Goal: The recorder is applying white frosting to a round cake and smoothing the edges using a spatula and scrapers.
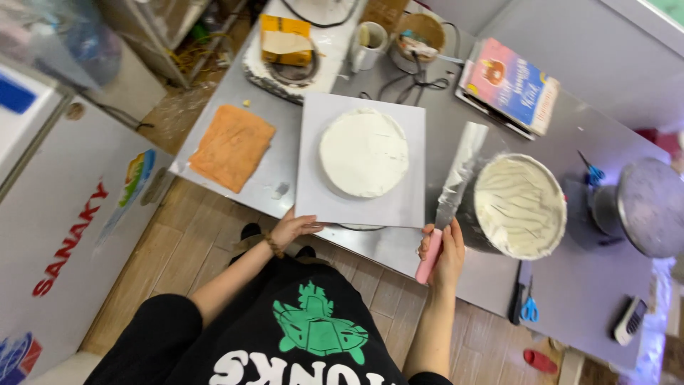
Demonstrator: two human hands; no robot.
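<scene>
A round cake covered in white cream [363,152] sits on a square white board [320,199] on the steel table. My left hand [293,228] touches the board's near left corner with its fingers spread. My right hand [443,251] grips the pink handle of a long metal spatula [459,171], whose blade is smeared with cream and points away from me, between the board and a metal bowl of white cream [519,205].
An orange cloth [231,146] lies at the table's left edge. At the back stand a white mug [369,44], a bowl, cables and a colourful book [509,84]. Blue-handled scissors [527,306], a metal turntable [652,207] and a white freezer [64,214] surround the work area.
</scene>
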